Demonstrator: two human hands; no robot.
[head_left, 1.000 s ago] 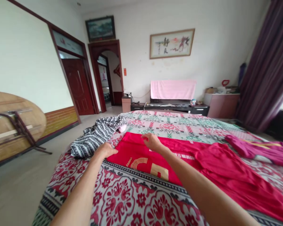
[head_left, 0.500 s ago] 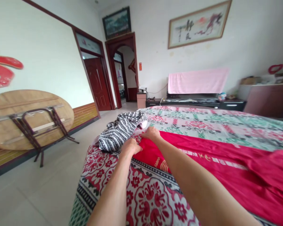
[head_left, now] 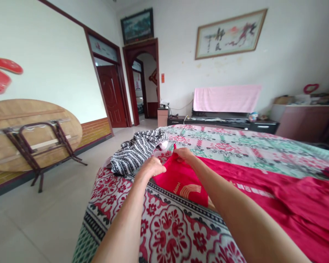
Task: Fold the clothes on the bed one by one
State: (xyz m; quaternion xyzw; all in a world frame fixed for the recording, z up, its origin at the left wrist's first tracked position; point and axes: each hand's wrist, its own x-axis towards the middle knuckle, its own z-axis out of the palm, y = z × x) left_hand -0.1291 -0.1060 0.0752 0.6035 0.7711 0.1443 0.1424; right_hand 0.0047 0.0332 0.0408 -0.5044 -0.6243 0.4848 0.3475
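A long red cloth garment (head_left: 252, 179) with white and yellow printing lies stretched across the patterned bedspread (head_left: 170, 233). Its kind is hard to make out. My left hand (head_left: 152, 168) is closed on the near part of its left end. Farther back, my right hand (head_left: 184, 155) pinches the other part of that end, and a small red tip pokes up above the fingers. Between my hands the edge is slightly raised. Just left of them lies a crumpled black-and-white patterned garment (head_left: 138, 149), with a small pale piece at its right side.
A folded round wooden table (head_left: 33, 135) leans on the left wall above the tiled floor. Beyond the bed stand a low black cabinet (head_left: 208, 122) and a pink cloth (head_left: 226, 98) draped over something. Doorways open at the back left.
Both hands now lift the red garment's left end slightly off the bed. The right hand has moved a little to the right, and a red tip shows above it.
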